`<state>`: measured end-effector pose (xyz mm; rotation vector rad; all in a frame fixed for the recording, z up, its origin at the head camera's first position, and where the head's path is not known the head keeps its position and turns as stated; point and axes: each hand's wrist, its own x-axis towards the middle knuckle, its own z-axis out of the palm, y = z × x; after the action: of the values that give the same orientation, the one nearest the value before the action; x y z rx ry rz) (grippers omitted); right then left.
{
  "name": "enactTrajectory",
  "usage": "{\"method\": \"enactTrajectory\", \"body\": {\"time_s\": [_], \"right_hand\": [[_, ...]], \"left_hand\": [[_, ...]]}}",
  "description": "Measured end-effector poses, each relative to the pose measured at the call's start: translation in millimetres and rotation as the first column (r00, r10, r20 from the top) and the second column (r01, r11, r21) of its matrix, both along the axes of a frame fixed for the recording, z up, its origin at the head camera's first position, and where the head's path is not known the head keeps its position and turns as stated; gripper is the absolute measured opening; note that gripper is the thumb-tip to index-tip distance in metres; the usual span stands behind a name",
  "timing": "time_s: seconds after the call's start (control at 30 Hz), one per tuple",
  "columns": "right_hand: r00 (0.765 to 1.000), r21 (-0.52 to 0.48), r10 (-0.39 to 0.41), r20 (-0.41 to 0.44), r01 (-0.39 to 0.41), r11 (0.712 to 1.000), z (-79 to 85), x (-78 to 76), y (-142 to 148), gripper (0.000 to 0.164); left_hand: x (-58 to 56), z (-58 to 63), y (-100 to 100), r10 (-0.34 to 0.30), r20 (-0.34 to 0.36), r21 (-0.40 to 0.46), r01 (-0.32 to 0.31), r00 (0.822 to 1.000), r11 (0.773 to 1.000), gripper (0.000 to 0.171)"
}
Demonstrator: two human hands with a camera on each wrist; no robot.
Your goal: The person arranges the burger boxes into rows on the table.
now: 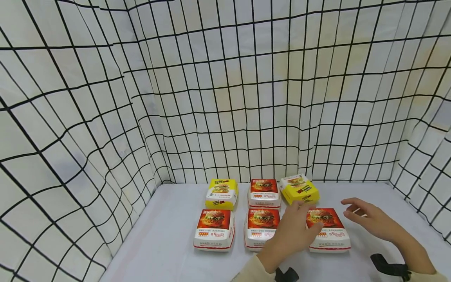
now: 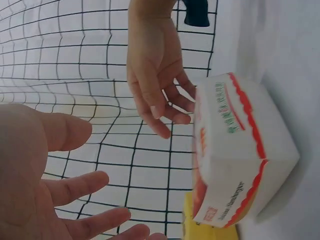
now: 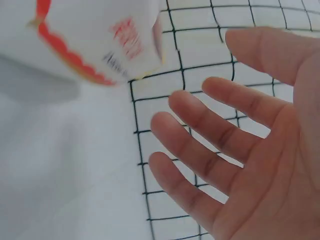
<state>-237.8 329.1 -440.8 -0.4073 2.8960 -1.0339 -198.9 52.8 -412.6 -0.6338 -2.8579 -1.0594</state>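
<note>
A red and white burger box (image 1: 329,231) sits on the table at the front right, between my two hands. My left hand (image 1: 294,229) hovers at its left side, fingers spread, overlapping part of it in the head view. To its right, my right hand (image 1: 375,221) hangs in the air with relaxed fingers, holding nothing. The left wrist view has the box (image 2: 240,150) close up, with the left palm (image 2: 60,185) facing it and the right hand (image 2: 155,70) beyond. In the right wrist view, spread right fingers (image 3: 200,125) are apart from the box's corner (image 3: 110,40).
More red and white boxes stand at front left (image 1: 214,230), front middle (image 1: 260,227) and back middle (image 1: 264,193). Yellow boxes stand at back left (image 1: 222,194) and back right (image 1: 301,190), the latter turned askew. White cloth walls with black grid lines (image 1: 229,98) enclose the white table (image 1: 158,235).
</note>
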Motion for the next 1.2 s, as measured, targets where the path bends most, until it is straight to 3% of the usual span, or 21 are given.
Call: {"method": "enactTrajectory", "body": {"time_s": [0.13, 0.27, 0.4, 0.5, 0.67, 0.87, 0.97, 1.1, 1.2], "right_hand": [[0.99, 0.026, -0.016, -0.142, 0.019, 0.999, 12.5, 2.5, -16, 0.045], [0.971, 0.011, -0.007, -0.239, 0.01, 1.0, 25.1, 5.5, -32, 0.041], [0.963, 0.005, 0.027, -0.269, -0.026, 1.0, 38.0, 2.2, -45, 0.039], [0.962, 0.028, 0.082, -0.259, -0.077, 0.997, 49.7, -9.9, -52, 0.037], [0.969, 0.07, 0.144, -0.2, -0.132, 0.989, 67.1, -41.7, -61, 0.035], [0.98, 0.162, 0.176, -0.09, -0.16, 0.974, 72.8, -80.2, -72, 0.036], [0.981, 0.192, 0.187, -0.042, -0.176, 0.966, 68.3, -94.4, -74, 0.036], [0.985, 0.224, 0.168, 0.026, -0.17, 0.96, 57.8, -108.5, -76, 0.037], [0.987, 0.261, 0.147, 0.06, -0.158, 0.952, 49.9, -116.1, -76, 0.04]], "left_hand": [[-7.9, 15.5, -14, 0.0, 0.002, 0.021, 0.0, 1.0, 1.0, 0.046], [-23.1, 29.6, -24, 0.01, -0.015, 0.02, -0.01, 1.0, 1.0, 0.039], [-42.8, 43.0, -28, -0.001, 0.016, 0.053, 0.0, 1.0, 0.999, 0.033], [-58.5, 48.2, -25, 0.006, 0.05, 0.07, -0.009, 0.999, 0.998, 0.028], [-81.9, 43.7, -14, 0.056, 0.107, 0.079, -0.064, 0.993, 0.995, 0.026], [-101.4, 29.6, 3, 0.117, 0.104, 0.049, -0.122, 0.988, 0.991, 0.03], [-105.6, 21.6, 12, 0.149, 0.117, -0.029, -0.146, 0.982, 0.989, 0.033], [-104.2, 11.6, 21, 0.144, 0.134, -0.202, -0.115, 0.98, 0.973, 0.045], [-100.3, 6.8, 25, 0.152, 0.158, -0.266, -0.106, 0.976, 0.958, 0.055]]}}
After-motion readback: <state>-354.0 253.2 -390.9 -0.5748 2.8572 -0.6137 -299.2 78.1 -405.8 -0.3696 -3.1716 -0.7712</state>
